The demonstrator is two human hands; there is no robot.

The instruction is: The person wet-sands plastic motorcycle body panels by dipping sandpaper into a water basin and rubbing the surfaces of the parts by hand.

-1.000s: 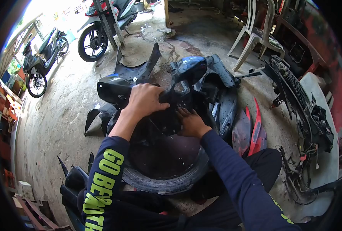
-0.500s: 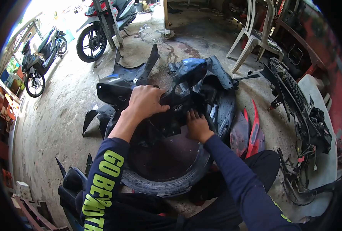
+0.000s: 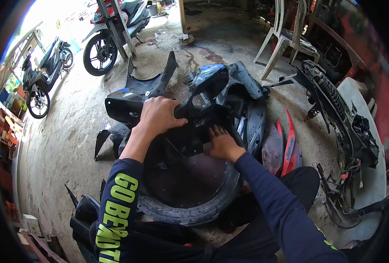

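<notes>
A black plastic motorcycle fairing [image 3: 188,142], with glossy side pieces and a blue-tinted patch at its upper right, rests over a tire [image 3: 181,214] that lies flat on the floor. My left hand [image 3: 159,116] grips the fairing's upper left edge, fingers curled over the far side and thumb toward me. Against the fairing's inner face, right of its middle, my right hand [image 3: 223,144] lies with fingers stretched out. Inside the tire's ring shows a dark, flat round surface [image 3: 190,179]. The left fingertips are hidden behind the fairing.
Red and dark panels [image 3: 286,144] lie right of the tire. Further right is a stripped black motorcycle frame part [image 3: 334,114] with loose wires. More black plastic pieces [image 3: 87,210] lie at lower left. A plastic chair [image 3: 286,39] and motorcycles [image 3: 100,52] stand behind.
The camera view has shifted slightly, moving the background left. My right hand has slid a little over the fairing's inner face; the left keeps its grip.
</notes>
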